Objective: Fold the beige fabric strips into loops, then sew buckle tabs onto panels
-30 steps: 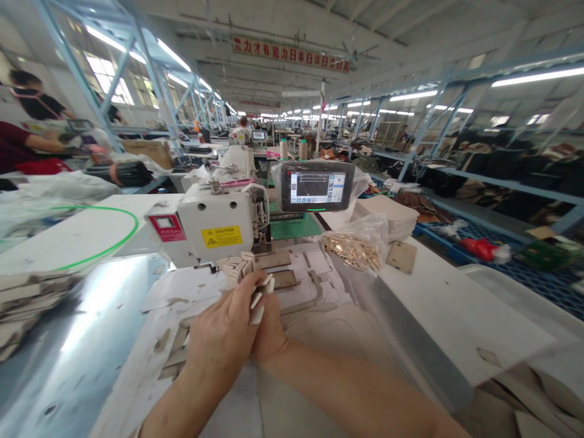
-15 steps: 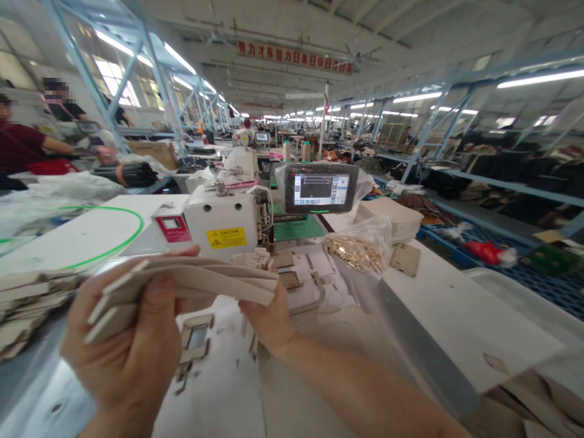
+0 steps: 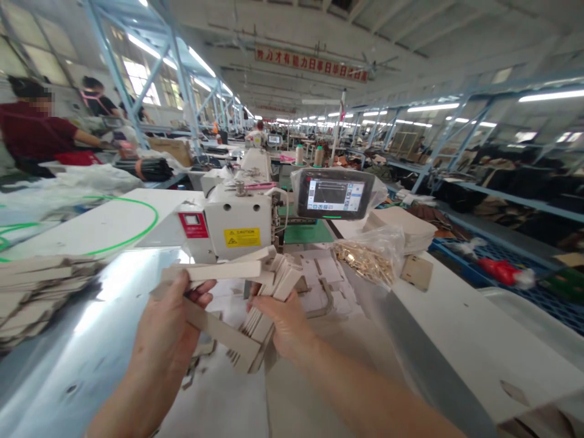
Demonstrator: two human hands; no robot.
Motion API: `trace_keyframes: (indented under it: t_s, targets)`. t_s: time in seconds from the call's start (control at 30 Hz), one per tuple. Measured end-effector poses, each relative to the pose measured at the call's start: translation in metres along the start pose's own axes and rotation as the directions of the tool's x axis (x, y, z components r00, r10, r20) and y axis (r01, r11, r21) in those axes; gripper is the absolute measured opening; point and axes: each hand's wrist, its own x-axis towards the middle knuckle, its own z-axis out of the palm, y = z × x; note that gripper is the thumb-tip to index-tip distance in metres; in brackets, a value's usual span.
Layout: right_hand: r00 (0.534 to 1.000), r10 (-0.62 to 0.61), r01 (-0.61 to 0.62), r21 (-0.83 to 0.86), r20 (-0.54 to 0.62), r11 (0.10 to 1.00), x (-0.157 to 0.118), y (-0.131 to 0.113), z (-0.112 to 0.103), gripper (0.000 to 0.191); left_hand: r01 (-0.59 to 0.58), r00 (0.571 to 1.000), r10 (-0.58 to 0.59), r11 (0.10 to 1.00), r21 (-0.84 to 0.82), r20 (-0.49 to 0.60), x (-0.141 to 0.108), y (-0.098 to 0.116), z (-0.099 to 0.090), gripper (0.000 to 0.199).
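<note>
My left hand [image 3: 159, 334] is closed on a few flat beige strips [image 3: 223, 271], thumb on top, and they fan out to the right. In my right hand [image 3: 289, 325] is a thick bundle of similar beige strips [image 3: 283, 283], gripped around its middle and tilted. The ends of the left hand's strips overlap the bundle. Just behind both hands stands a white sewing machine [image 3: 237, 222] with a yellow caution label. Under the hands, cut beige pieces [image 3: 326, 298] lie on white sheets; the strips partly hide them.
Stacked beige pieces [image 3: 41, 292] lie at left. On the right are a plastic bag of gold-coloured metal parts [image 3: 365, 258], a stack of beige panels [image 3: 406, 228] and a control screen [image 3: 335, 194]. Co-workers [image 3: 39, 131] sit at far left.
My left hand has moved right and lower, its strips now spread apart. My right hand now shows a thick bundle, raised and tilted. The view has shifted slightly left.
</note>
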Motion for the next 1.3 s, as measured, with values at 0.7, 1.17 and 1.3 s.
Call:
trace_keyframes:
  t_s: [0.7,1.17,1.3]
  targets:
    - [0.973,-0.13,0.131,-0.004,-0.189,0.991,0.012,-0.018,-0.008,0.039,-0.268,0.878,-0.091,0.72,0.64,0.469,0.001,-0.049,-0.041,0.06]
    - [0.98,-0.154,0.175,-0.167,0.129,0.97,0.001,-0.012,-0.013,0.022,-0.601,0.746,0.245,0.649,0.467,0.619,-0.007,-0.021,-0.03,0.038]
    - [0.964,-0.132,0.172,-0.163,0.23,0.972,-0.002,-0.005,-0.01,0.025,-0.678,0.685,0.352,0.629,0.381,0.638,-0.017,-0.007,-0.013,0.035]
